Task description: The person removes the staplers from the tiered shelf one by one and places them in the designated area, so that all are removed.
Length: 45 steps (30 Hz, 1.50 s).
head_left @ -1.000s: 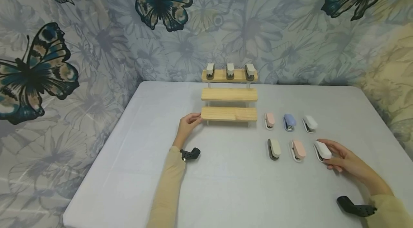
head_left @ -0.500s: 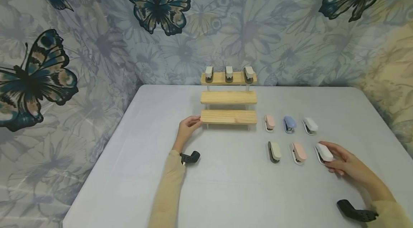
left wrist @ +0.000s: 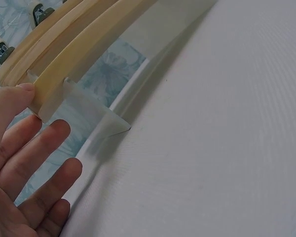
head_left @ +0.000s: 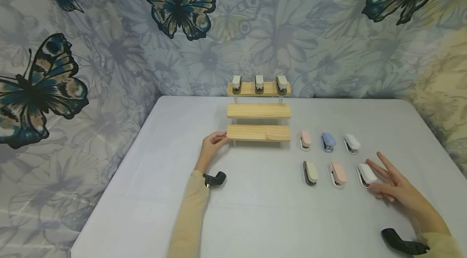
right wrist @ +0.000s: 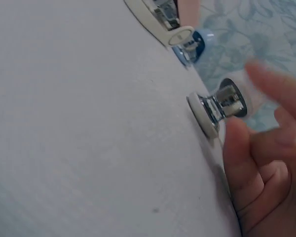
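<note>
My left hand (head_left: 211, 148) holds the left end of the lowest plank of a three-tier wooden display stand (head_left: 259, 133). In the left wrist view, its thumb is on top and a finger beneath the plank (left wrist: 56, 74), the other fingers spread. At the right, a white mini stapler (head_left: 367, 174) lies on the table, and my right hand (head_left: 401, 189) is beside it. The thumb is right at its near end, while the index and middle fingers are raised and spread apart. The right wrist view has a white stapler (right wrist: 207, 111) just past the thumb; the index finger blurs there.
Left of that stapler lie a pink stapler (head_left: 338, 173) and a cream one (head_left: 311, 172). Behind are another pink stapler (head_left: 305, 139), a blue one (head_left: 328, 141) and a white one (head_left: 352, 143). Three pale-topped staplers (head_left: 259, 82) stand on the top shelf. Patterned fabric surrounds the table.
My right hand has loosened its fingers from the white stapler and lifted the index and middle fingers. The stapler has stayed in about the same place. My left hand still holds the stand.
</note>
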Available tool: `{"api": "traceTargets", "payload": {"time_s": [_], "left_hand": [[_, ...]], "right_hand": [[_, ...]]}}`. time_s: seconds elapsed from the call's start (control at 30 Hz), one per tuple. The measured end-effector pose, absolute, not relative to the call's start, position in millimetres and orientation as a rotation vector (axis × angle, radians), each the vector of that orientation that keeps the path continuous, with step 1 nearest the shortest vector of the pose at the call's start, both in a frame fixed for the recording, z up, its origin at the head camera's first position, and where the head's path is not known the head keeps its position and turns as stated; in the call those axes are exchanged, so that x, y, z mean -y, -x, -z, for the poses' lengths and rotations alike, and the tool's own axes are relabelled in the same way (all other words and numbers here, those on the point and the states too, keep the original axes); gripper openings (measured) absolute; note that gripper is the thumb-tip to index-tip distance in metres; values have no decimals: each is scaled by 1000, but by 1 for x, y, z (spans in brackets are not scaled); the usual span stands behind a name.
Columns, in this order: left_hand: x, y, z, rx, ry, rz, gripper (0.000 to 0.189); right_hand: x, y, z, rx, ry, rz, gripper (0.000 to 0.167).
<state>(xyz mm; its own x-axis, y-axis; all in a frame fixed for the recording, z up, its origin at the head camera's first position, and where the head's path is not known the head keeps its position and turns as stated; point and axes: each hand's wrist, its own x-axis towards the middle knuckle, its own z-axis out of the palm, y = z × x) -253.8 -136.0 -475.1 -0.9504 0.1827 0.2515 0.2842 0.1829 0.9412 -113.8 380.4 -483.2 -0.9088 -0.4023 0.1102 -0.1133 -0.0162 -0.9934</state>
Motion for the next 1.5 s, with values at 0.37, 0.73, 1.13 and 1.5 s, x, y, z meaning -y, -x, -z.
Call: {"api": "traceTargets", "payload": {"time_s": [0.37,0.73,1.13,1.5], "left_hand": [[133,257,475,2350,459,1906,28],[137,252,479,2394,439,1903,26],[135,258,475,2339,467,1917,26],[135,256,474,2349,425,1917,26]], "right_hand": [[-387,119,470,-2053,531,2002,80],[-365,158,418,-2318,666,1851,58],[-297,244,369,-2407,615,1794,51],[-257,288,369,-2417,472,1804,59]]}}
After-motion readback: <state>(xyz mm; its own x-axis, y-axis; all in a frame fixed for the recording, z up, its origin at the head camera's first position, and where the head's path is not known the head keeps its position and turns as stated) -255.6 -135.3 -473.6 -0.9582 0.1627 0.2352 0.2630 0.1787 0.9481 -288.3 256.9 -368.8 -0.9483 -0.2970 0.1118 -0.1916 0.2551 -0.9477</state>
